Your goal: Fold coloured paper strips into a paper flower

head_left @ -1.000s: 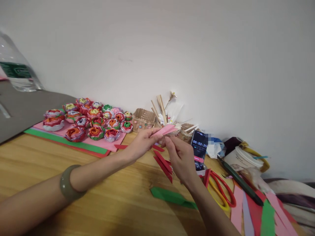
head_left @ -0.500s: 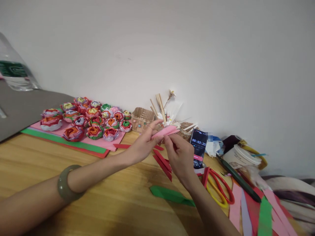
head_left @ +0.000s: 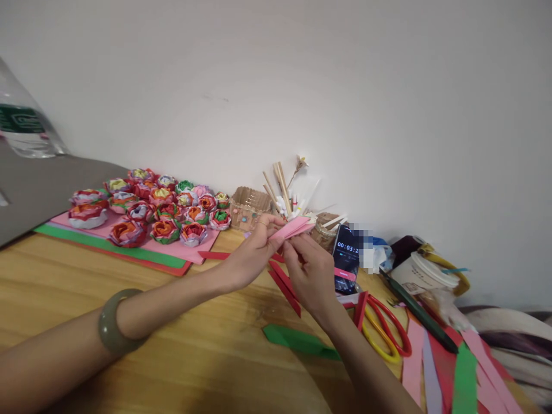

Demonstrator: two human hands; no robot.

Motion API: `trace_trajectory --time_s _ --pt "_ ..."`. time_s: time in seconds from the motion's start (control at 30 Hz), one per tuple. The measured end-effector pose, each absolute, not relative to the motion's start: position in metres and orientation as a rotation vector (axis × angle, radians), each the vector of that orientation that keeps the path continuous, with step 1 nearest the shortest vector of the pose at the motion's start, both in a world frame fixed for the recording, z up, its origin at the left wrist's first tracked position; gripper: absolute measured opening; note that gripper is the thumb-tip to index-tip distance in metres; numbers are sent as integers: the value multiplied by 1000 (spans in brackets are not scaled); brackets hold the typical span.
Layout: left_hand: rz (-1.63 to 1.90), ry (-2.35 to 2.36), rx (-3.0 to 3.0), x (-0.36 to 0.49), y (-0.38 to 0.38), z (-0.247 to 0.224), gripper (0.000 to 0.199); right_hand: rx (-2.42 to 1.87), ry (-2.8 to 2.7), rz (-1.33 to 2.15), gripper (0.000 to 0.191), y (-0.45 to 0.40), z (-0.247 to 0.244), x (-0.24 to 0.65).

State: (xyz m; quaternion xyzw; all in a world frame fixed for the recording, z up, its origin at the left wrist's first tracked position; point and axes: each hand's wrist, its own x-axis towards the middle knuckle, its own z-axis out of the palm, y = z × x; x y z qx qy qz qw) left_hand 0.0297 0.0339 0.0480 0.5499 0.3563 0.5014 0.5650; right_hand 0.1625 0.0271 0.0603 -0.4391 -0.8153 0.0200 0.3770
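Observation:
My left hand is closed on a folded pink paper strip, which points up and to the right above the table. Just right of it, my right hand has its fingers curled and pressed to the lower edge of the same pink paper. Its fingertips are partly hidden. Beneath the hands lie folded red paper strips. A folded green strip rests on the table nearer to me. Several multicoloured paper flowers sit on stacked coloured sheets at the left.
Cardboard baskets with sticks stand by the wall, beside a phone with a running timer. Red and yellow scissors, a dark green pen-like tool, a white tub and paper strips lie right. A bottle is far left.
My right hand has shifted slightly left along the pink paper, and the fingers of my left hand have curled in more behind it. Both hands keep contact with the paper.

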Motion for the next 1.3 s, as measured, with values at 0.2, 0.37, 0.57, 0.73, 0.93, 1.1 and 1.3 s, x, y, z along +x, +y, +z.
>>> trace_trajectory --time_s 0.2,0.37,0.57,0.73,0.93,1.1,1.3 --pt "1158 762 1282 29 35 53 26 -1097 -2089 43 24 28 61 163" --pt "1141 747 1216 29 34 61 28 -1086 -2102 4 27 27 61 164" --pt "1131 727 1087 28 36 63 17 -1010 -2143 73 24 26 63 167" --pt "1132 690 1015 24 36 67 17 -1029 -2140 487 24 31 66 175" --pt "1029 569 1058 16 38 70 21 -893 -2051 996 19 44 69 188" --pt "782 501 1403 11 37 75 19 -1002 -2075 1020 24 47 81 198" --pt "681 628 1738 8 34 77 12 -1080 -2129 911 21 47 86 199"
